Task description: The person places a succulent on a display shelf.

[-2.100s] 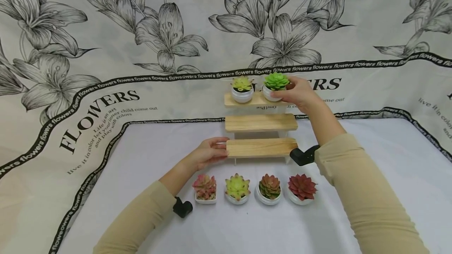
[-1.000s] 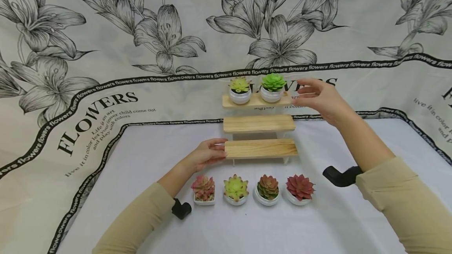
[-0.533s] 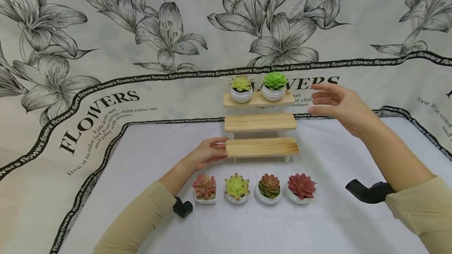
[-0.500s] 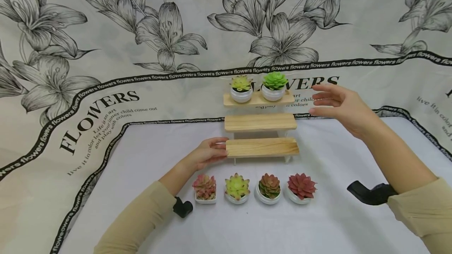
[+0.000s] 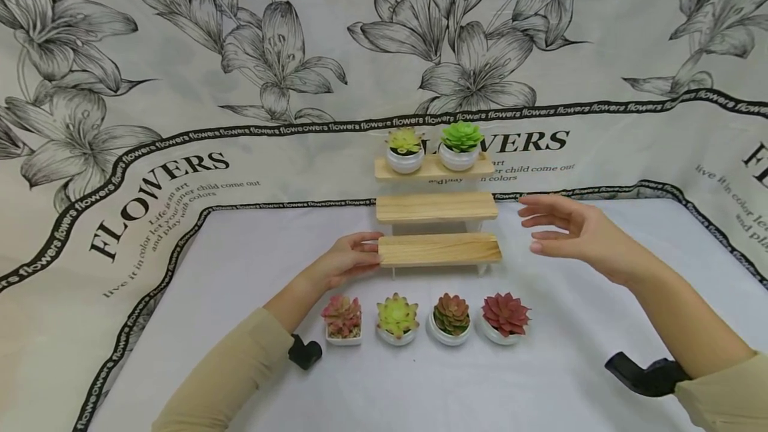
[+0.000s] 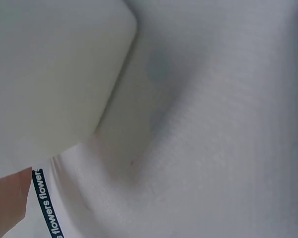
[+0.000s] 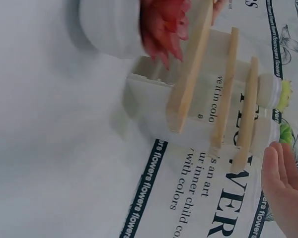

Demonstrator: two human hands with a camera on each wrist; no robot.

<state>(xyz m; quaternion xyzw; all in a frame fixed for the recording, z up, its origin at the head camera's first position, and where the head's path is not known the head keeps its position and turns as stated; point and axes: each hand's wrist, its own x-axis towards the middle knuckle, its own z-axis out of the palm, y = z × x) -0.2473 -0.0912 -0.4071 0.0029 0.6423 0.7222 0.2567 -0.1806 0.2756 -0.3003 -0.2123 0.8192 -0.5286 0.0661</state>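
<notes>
Head cam: green plant [image 5: 461, 139] and yellow plant [image 5: 405, 142] are up top; four plants [image 5: 451, 315] look left, lined up on your white counter [image 5: 456, 392]. Your left hand [image 5: 343, 262] grips the stand [image 5: 437, 207]; right hand's [image 5: 579, 232] loosely spread, holding nothing.

Left wrist: mostly white blur.

Right wrist: printed backdrop [image 7: 203, 188] behind the stand.

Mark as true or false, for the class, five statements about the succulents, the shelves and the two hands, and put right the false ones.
1. The bright green succulent stands on the top shelf. True.
2. The right hand holds a pot. False: it holds nothing.
3. The left hand touches the left end of the bottom shelf. True.
4. The dark red succulent stands on the middle shelf. False: it stands on the white cloth.
</notes>
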